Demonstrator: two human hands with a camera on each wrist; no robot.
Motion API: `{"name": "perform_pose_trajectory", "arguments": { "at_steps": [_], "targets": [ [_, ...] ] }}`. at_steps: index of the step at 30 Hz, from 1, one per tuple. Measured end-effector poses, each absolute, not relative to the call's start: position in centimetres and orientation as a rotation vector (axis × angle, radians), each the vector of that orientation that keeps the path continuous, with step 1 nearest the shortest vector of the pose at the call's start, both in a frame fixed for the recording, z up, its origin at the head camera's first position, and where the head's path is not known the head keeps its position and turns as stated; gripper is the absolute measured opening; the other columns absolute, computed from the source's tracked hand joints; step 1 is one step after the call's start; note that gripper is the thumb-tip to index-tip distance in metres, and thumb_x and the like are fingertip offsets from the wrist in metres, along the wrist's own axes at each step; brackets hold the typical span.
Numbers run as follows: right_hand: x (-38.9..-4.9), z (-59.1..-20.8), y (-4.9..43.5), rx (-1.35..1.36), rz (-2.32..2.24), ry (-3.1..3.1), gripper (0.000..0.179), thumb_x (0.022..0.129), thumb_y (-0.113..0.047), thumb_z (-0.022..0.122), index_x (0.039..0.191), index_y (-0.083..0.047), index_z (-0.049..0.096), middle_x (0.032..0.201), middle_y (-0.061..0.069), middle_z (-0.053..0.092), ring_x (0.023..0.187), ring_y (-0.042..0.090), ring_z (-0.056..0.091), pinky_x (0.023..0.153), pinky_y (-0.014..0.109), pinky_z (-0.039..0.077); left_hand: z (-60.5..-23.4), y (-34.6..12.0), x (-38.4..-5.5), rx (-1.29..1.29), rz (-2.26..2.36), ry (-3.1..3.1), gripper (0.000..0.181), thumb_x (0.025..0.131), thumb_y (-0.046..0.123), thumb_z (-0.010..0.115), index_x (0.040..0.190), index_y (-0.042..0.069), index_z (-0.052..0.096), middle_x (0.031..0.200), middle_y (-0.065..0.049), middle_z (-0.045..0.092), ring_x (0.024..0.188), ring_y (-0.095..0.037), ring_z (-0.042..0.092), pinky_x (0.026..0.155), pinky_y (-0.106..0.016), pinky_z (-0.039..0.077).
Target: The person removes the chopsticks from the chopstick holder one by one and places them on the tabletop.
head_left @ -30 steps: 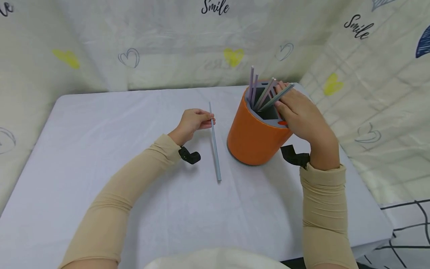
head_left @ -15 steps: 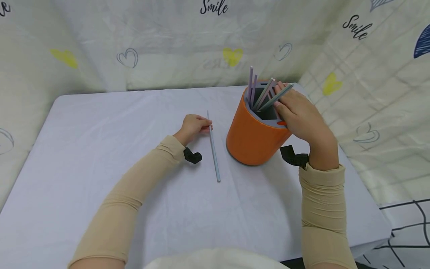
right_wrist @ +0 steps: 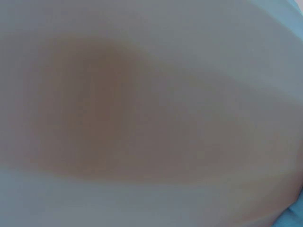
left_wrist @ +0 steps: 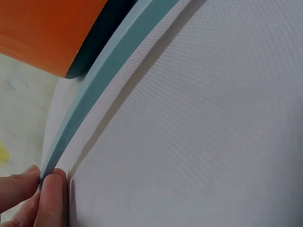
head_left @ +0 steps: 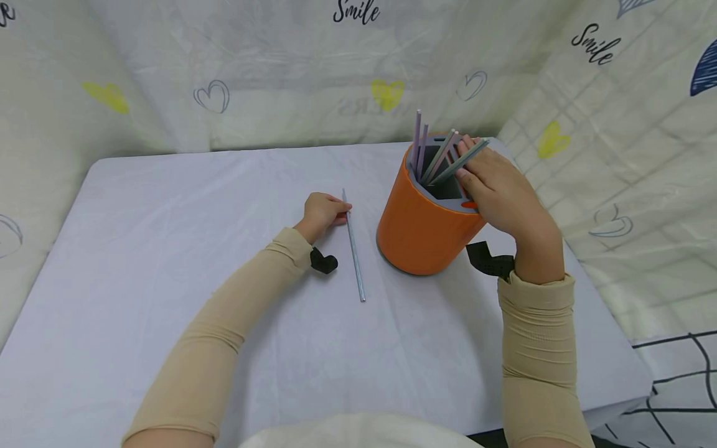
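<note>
Between thumb and fingers, my left hand (head_left: 323, 213) pinches a thin blue-grey stick (head_left: 355, 258) near its far end. The stick points toward me, its near end low over the white cloth. In the left wrist view the fingertips (left_wrist: 51, 189) press on the end of the stick (left_wrist: 94, 87). To the right stands an orange cylindrical pen holder (head_left: 422, 227) with a grey divided top. Several purple, pink and green sticks (head_left: 417, 140) lean in its dark compartment. My right hand (head_left: 498, 186) grips the holder's right rim. The right wrist view is a blur.
A white cloth covers the table (head_left: 168, 249), whose back edge meets a printed curtain (head_left: 291, 81). Another curtain side (head_left: 610, 186) closes off the right. The pen holder stands near the back right of the table.
My left hand has drawn slightly toward me and left with the stick, which has come lower toward the cloth. My right hand stays on the pen holder.
</note>
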State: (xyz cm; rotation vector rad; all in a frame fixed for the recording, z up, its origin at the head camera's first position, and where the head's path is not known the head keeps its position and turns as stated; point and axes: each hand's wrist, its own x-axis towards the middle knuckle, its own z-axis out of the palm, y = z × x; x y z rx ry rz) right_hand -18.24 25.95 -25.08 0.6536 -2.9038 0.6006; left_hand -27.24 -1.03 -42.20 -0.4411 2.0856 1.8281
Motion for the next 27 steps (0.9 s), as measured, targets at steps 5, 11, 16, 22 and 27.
{"name": "perform_pose_trajectory", "arguments": {
  "at_steps": [5, 11, 16, 22, 27],
  "targets": [
    [-18.03, -24.97, 26.09, 0.653, 0.598, -2.919, 0.038, 0.101, -0.024, 0.030, 0.109, 0.000, 0.058, 0.151, 0.013, 0.027, 0.143, 0.025, 0.017, 0.119, 0.040, 0.011, -42.12, -0.95, -27.29, -0.431, 1.781, 2.161, 0.021, 0.080, 0.009, 0.072, 0.097, -0.002, 0.068, 0.071, -0.004, 0.065, 0.049, -0.005, 0.060, 0.055, -0.018, 0.056],
    [-17.81, -24.89, 26.06, 0.655, 0.619, -2.927, 0.045, 0.101, -0.024, 0.029, 0.142, -0.007, 0.036, 0.153, 0.008, 0.021, 0.143, 0.027, 0.016, 0.119, 0.042, 0.011, -41.85, -0.95, -27.42, -0.453, 1.706, 2.252, 0.018, 0.079, 0.009, 0.074, 0.092, -0.002, 0.069, 0.072, -0.007, 0.066, 0.050, -0.005, 0.059, 0.054, -0.017, 0.055],
    [-17.89, -24.98, 25.88, 0.667, 0.629, -2.902, 0.036, 0.101, -0.024, 0.032, 0.092, -0.001, 0.058, 0.143, 0.014, 0.038, 0.141, 0.026, 0.022, 0.118, 0.041, 0.015, -42.02, -0.89, -27.68, -0.404, 1.591, 2.361, 0.015, 0.079, 0.012, 0.074, 0.087, -0.001, 0.069, 0.061, -0.004, 0.062, 0.046, -0.006, 0.057, 0.049, -0.016, 0.053],
    [-17.87, -25.06, 25.91, 0.666, 0.612, -2.899, 0.036, 0.101, -0.024, 0.032, 0.075, -0.005, 0.048, 0.149, 0.014, 0.031, 0.141, 0.026, 0.021, 0.118, 0.042, 0.015, -42.18, -0.64, -27.75, -0.338, 1.463, 2.470, 0.015, 0.079, 0.015, 0.074, 0.081, 0.002, 0.067, 0.053, 0.000, 0.059, 0.042, -0.005, 0.055, 0.044, -0.013, 0.048],
    [-17.88, -25.09, 25.97, 0.671, 0.606, -2.899, 0.036, 0.101, -0.023, 0.031, 0.075, -0.005, 0.047, 0.149, 0.013, 0.032, 0.142, 0.026, 0.020, 0.118, 0.042, 0.015, -42.05, -0.61, -27.52, -0.245, 1.380, 2.556, 0.014, 0.080, 0.016, 0.073, 0.082, 0.003, 0.068, 0.055, 0.000, 0.059, 0.046, -0.006, 0.054, 0.045, -0.013, 0.042]
  ]
}}
